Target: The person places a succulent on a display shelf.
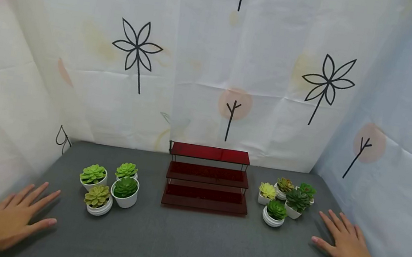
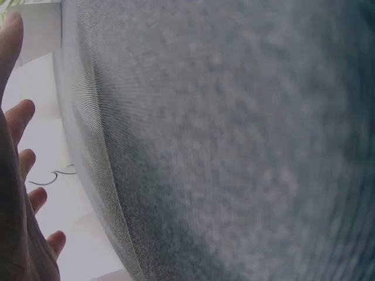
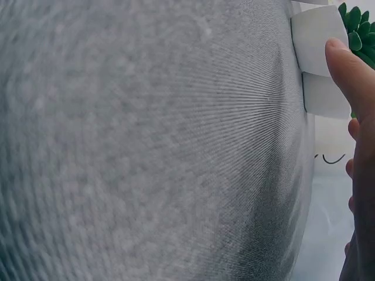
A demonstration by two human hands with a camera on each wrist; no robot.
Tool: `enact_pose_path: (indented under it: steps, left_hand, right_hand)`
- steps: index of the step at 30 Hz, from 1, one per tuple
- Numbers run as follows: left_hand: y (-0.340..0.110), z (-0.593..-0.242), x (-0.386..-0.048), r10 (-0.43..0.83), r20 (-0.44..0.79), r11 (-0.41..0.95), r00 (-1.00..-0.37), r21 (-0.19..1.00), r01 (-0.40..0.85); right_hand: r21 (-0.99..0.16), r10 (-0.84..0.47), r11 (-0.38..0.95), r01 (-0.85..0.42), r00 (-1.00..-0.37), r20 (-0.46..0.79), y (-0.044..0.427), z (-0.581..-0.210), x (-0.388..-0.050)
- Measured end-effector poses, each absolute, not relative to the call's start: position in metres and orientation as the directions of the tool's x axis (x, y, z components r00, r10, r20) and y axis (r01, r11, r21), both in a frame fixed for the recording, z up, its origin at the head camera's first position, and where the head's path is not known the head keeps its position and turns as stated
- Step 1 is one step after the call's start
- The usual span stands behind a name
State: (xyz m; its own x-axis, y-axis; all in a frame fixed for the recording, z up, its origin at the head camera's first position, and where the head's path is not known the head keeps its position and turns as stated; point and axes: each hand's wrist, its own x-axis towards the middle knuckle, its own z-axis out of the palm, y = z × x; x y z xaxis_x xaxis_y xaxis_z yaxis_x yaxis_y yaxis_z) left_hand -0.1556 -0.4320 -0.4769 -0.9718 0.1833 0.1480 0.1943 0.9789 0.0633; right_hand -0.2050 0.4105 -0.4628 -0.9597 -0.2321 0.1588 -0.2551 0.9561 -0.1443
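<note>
Grey tabletop [image 1: 179, 245]. Left hand [image 1: 15, 217] near four potted succulents [image 1: 103, 195], right hand [image 1: 347, 245] near five more succulents [image 1: 295, 200]. Fingers on both straight, spread apart. Dark-red three-tier shelf [image 1: 204, 204] stands between the two plant groups.

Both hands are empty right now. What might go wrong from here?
1. The right hand is beside five crowded potted succulents; grasping one could knock its neighbours.
2. The left hand, moving inward, might bump the yellow-green succulent at the front of the left group.
3. The dark red three-tier shelf has thin supports between its tiers, so a nudge could shift it.
</note>
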Motion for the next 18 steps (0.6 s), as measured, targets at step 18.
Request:
enact_pose_path:
  steps: [18]
  left_hand:
    - [-0.416, -0.467, -0.157, 0.106, 0.226, 0.896, -0.968, 0.401, 0.192]
  right_hand:
    - [-0.356, -0.208, 0.867, -0.35, -0.902, 0.379, 0.383, -0.459, -0.19]
